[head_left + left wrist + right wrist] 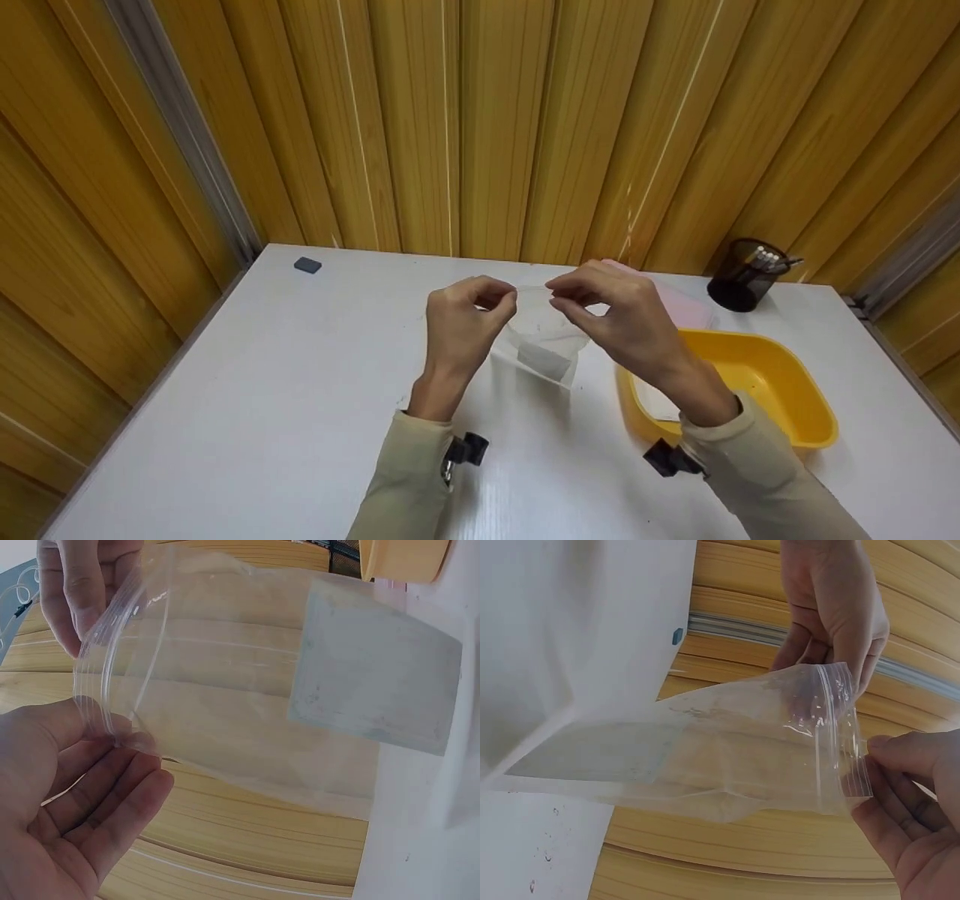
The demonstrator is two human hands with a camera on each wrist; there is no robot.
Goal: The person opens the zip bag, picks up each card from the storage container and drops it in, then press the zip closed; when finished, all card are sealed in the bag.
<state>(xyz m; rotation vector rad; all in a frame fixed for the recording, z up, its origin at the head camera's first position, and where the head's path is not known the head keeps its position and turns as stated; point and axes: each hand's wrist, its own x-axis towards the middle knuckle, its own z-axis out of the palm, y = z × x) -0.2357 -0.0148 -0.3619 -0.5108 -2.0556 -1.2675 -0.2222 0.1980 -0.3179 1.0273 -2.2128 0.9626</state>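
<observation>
Bag (225, 667) is up over the desk (300, 390), left hand (461, 330) and right hand (630, 322) each pinching its mouth. If either pinch slips, it could sag and dump the card (379, 667), tbh.

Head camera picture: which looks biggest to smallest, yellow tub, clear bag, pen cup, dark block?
1. Yellow tub
2. Clear bag and pen cup: too close to rank; part of the bag is covered
3. Dark block
</observation>
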